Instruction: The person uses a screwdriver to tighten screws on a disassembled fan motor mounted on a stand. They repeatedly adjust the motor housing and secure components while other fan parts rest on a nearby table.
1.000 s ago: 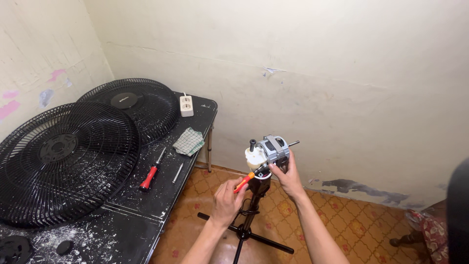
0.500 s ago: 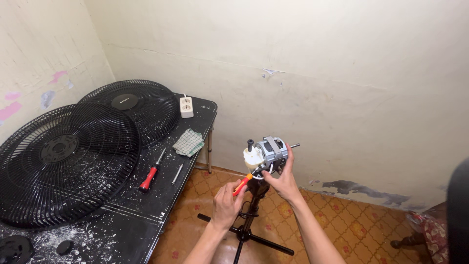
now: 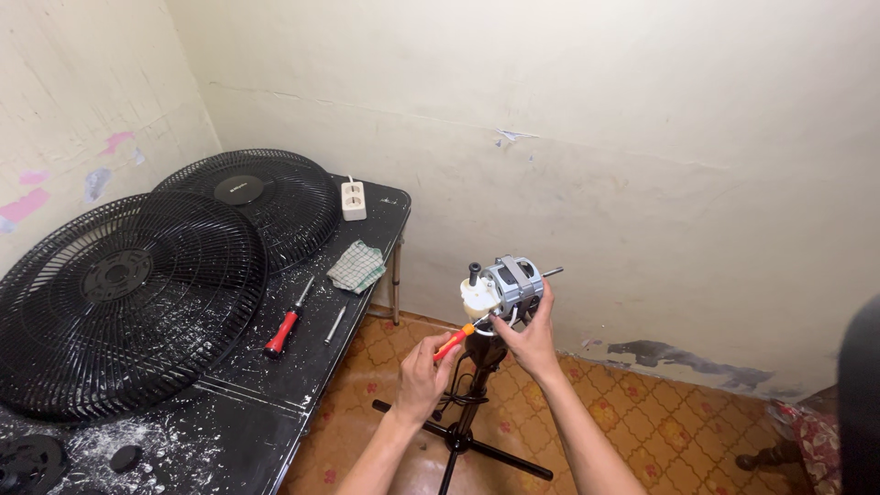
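Head view: grey-white fan motor [image 3: 506, 286] atop black stand [image 3: 469, 403], right hand [image 3: 527, 341] gripping; left hand [image 3: 423, 368] clutching orange screwdriver [image 3: 454, 342].

Bare fan motor [image 3: 509, 286] atop stand; orange screwdriver [image 3: 455, 342] (probably) at underside.

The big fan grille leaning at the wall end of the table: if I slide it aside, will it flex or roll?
The fan grille is thin black wire mesh, so probably light for its size and somewhat springy. It is round and tilted against the wall, so it may roll or drop flat. The white debris on the table could let it skid.
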